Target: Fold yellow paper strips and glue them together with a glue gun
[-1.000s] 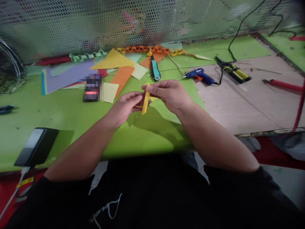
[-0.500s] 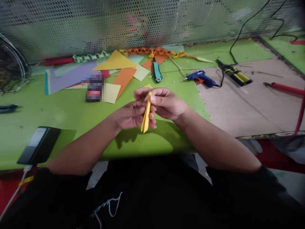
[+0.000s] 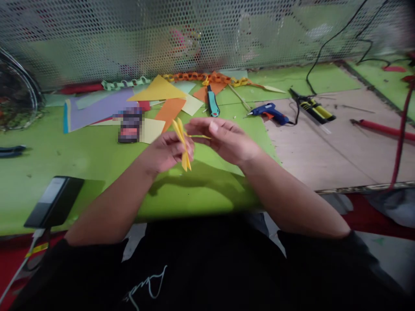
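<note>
My left hand point(image 3: 168, 151) pinches a folded yellow paper point(image 3: 185, 151) near its middle, and its pleated ends fan out above and below the fingers. A thin yellow strip point(image 3: 201, 137) runs from the paper's middle across to my right hand point(image 3: 228, 140). There the fingers are curled and the thumb lies against the forefinger. The strip's far end is hidden among those fingers. Both hands are above the green table, a short gap apart.
Coloured paper sheets point(image 3: 100, 106) and a paper chain point(image 3: 191, 77) lie at the back. A teal cutter point(image 3: 212, 101), a blue glue gun point(image 3: 270, 113) and yellow-handled pliers point(image 3: 319, 109) lie to the right. A power bank point(image 3: 55, 201) with a cable lies front left; mesh point(image 3: 207, 34) stands behind.
The folded yellow paper has moved left with my left hand and its ends have spread. My right hand has let go of its upper end, and the thin strip now shows between the hands.
</note>
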A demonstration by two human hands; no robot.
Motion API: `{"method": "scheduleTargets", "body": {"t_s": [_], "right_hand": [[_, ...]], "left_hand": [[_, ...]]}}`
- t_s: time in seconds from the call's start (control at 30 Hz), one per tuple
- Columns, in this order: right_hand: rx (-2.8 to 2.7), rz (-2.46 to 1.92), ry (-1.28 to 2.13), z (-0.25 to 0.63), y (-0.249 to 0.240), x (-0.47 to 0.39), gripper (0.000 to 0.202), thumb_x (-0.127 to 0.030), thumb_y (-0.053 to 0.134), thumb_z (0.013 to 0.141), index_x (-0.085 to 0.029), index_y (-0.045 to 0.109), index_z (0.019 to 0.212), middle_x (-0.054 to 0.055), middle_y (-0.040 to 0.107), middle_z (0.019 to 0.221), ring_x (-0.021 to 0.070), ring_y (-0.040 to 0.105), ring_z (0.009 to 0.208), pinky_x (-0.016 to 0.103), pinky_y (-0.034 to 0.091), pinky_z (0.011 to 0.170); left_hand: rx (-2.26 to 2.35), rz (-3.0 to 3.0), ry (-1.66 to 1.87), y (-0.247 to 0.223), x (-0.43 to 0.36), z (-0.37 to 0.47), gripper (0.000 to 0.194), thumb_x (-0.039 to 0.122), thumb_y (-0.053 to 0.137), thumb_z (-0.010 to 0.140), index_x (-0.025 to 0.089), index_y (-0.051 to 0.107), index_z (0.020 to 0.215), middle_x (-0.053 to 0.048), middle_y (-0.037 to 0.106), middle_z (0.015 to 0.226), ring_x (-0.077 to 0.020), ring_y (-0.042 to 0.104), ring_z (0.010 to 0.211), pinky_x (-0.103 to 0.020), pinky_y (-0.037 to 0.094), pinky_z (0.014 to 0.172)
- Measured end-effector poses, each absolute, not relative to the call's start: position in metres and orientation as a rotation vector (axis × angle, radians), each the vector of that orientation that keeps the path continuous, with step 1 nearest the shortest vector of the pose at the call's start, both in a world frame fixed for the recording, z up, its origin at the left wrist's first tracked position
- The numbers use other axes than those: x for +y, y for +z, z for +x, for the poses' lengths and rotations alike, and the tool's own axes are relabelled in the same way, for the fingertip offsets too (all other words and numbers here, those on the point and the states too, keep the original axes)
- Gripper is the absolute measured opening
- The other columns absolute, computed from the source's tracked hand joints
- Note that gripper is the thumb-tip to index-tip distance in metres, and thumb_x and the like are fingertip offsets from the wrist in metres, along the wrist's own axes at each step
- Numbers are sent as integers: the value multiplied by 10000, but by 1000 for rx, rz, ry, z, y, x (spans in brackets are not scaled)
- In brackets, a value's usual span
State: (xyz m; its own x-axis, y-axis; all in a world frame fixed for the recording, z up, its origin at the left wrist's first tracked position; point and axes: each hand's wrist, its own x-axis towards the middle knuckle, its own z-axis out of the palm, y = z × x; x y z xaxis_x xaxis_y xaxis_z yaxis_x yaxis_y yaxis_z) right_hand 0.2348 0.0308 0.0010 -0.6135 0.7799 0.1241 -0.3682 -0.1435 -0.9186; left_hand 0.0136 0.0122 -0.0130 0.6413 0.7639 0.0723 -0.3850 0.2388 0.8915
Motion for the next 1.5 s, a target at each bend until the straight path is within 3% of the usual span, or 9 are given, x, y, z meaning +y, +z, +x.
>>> {"method": "scheduleTargets", "body": {"t_s": [0.07, 0.23, 0.37, 0.6, 0.7, 0.8, 1.2, 1.33, 1.5], "right_hand": [[-1289, -675, 1634, 245, 9, 36, 398, -617, 902, 916, -281, 890, 1129, 59, 869, 1231, 225, 804, 1170, 403, 642, 1103], [-1707, -1219, 939, 275, 36, 46, 255, -453, 805, 1013, -210, 883, 1010, 59, 849, 951, 194, 745, 855, 349, 581, 800], [-2290, -1560, 571, 257, 46, 50, 288, -407, 745, 1033, -188, 837, 869, 74, 800, 830, 210, 674, 731, 365, 431, 674], [-2629, -1719, 444, 189, 11, 60, 504, -568, 614, 1098, -118, 820, 1192, 253, 828, 1198, 413, 780, 1118, 434, 530, 810], [-2631, -1749, 422, 180, 2, 64, 417, -435, 647, 1084, -90, 786, 1273, 288, 796, 1293, 423, 766, 1197, 426, 553, 837], [-2634, -1716, 441, 179, -6, 69, 278, -247, 655, 1030, -99, 784, 1227, 261, 803, 1284, 375, 772, 1166, 387, 544, 826], [-2392, -1680, 632, 177, -5, 74, 200, -182, 707, 986, -155, 849, 1124, 141, 858, 1120, 269, 762, 967, 353, 557, 808], [-1730, -1345, 1203, 195, 13, 79, 77, -248, 834, 944, -173, 828, 929, 35, 798, 853, 144, 667, 715, 278, 562, 706], [-998, -780, 1763, 209, 22, 61, 369, -306, 1101, 656, -219, 816, 875, -26, 786, 849, 105, 701, 735, 218, 629, 705]], "left_hand": [[496, 956, 1119, -2, 23, -1, 321, 412, 1034, 811, 207, 787, 801, 17, 726, 732, -112, 727, 610, -207, 610, 561], [693, 661, 1540, 13, 47, -28, 310, 294, 630, 1170, 230, 780, 906, 48, 803, 874, -64, 773, 757, -164, 618, 646], [744, 633, 1616, 3, 55, -31, 136, 226, 830, 1038, 230, 801, 905, 47, 856, 921, -82, 794, 761, -171, 623, 643], [872, 673, 1593, -15, 59, -20, 183, 285, 990, 876, 279, 807, 872, 63, 857, 863, -113, 818, 755, -191, 667, 660], [881, 706, 1583, -17, 58, -18, 219, 318, 1021, 835, 273, 816, 900, 48, 858, 889, -121, 832, 780, -210, 686, 730], [895, 732, 1559, -17, 55, -16, 170, 315, 991, 875, 278, 833, 927, 40, 853, 893, -143, 847, 826, -243, 695, 771], [866, 743, 1536, -9, 49, -11, 149, 292, 991, 867, 281, 846, 900, 40, 865, 900, -133, 833, 794, -217, 680, 719], [811, 739, 1523, -6, 43, -6, 170, 225, 1006, 833, 267, 842, 849, 46, 858, 864, -113, 819, 749, -199, 684, 718], [743, 777, 1480, -11, 34, 5, 208, 214, 1039, 783, 269, 844, 833, 48, 857, 843, -120, 816, 709, -215, 687, 669]]}}
